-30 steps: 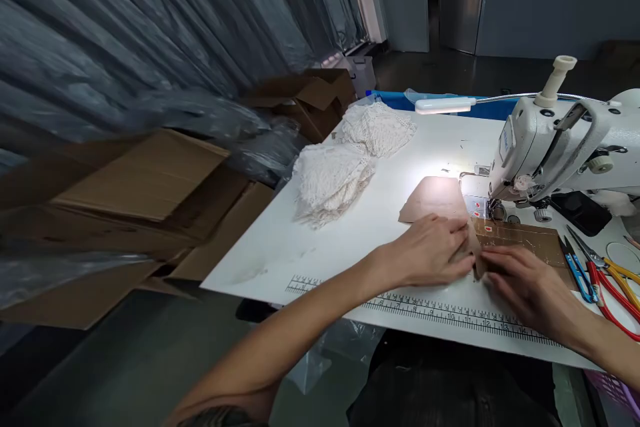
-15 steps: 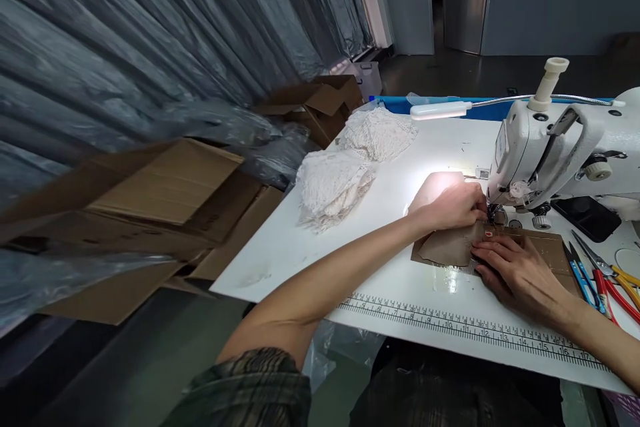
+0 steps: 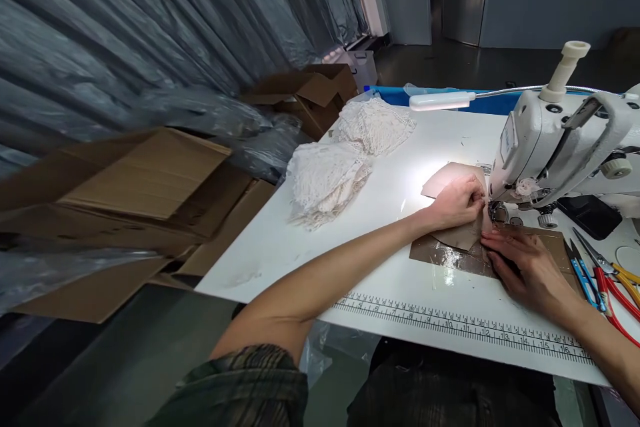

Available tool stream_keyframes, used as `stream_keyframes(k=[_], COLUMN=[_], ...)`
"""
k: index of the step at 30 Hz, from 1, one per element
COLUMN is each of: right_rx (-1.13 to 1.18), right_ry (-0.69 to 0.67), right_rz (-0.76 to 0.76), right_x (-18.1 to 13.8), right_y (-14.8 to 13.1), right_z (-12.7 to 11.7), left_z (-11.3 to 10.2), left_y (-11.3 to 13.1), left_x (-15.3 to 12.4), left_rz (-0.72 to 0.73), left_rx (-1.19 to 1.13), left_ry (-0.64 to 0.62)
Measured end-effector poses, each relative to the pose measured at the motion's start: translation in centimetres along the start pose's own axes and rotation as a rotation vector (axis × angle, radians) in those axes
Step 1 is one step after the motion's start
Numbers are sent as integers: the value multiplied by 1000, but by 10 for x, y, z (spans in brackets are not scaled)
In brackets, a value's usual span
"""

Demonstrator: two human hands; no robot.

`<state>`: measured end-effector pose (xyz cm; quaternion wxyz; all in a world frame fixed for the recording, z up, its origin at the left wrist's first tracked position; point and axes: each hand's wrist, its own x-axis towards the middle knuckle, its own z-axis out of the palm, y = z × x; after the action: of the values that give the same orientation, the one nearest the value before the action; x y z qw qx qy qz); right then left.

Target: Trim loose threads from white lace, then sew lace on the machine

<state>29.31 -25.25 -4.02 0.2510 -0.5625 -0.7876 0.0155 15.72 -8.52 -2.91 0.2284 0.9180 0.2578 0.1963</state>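
Observation:
A beige fabric piece (image 3: 450,180) lies under the needle of the white sewing machine (image 3: 555,147), lit by the machine's lamp. My left hand (image 3: 457,203) is closed on the fabric, fingers pinched at its edge just left of the presser foot. My right hand (image 3: 520,260) lies flat with fingers stretched out, pressing the fabric's near part onto a brown taped patch (image 3: 445,253) on the white table (image 3: 310,247). Fingertips of both hands almost meet in front of the needle.
Two heaps of white lace (image 3: 327,177) lie at the table's left. Blue snips (image 3: 583,273) and red-and-yellow scissors (image 3: 613,287) lie at the right edge. A printed ruler (image 3: 450,327) runs along the near edge. Open cardboard boxes (image 3: 145,193) and plastic sheeting stand to the left.
Both hands moved from the near table edge up to the needle, carrying the beige fabric with them. In the last half second the fabric edge slid further under the presser foot.

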Motion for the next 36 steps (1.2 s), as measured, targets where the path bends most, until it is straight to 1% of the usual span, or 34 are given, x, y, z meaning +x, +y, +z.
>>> stream_keyframes(k=[3,5,8,12,17,19,22,25,27,28,30,33,36], right_rx=[47,48,28,-1,-30,-36,-54,-76,-92,-99,-112,-116,-103], right_ry=[29,29,17,6,-7,2,6,-3,-15,-20,-26,-25,-19], right_rz=[0,1,1,-12,5,10,19,21,13,7,2,8,8], right_x=[-2,-3,-3,-3,-4,-4,-4,-4,-4,-4,-4,-4,-5], right_y=[6,8,7,6,6,6,6,6,5,5,4,3,2], right_z=[-1,-3,-5,-5,-3,-1,0,1,1,1,2,1,-1], left_z=[2,1,-1,-1,3,5,3,-3,-8,-11,-14,-14,-14], left_y=[0,0,0,0,0,-1,-1,3,9,12,17,19,17], left_x=[-1,-2,-3,-3,-3,-1,1,-1,-8,-12,-21,-28,-27], left_rz=[-18,-37,-29,-10,2,8,15,43,85,111,154,150,136], left_rx=[-78,-116,-149,-141,-115,-85,14,183,295,332,365,377,363], left_ry=[31,19,-18,3,41,49,25,20,27,13,-64,-184,-214])
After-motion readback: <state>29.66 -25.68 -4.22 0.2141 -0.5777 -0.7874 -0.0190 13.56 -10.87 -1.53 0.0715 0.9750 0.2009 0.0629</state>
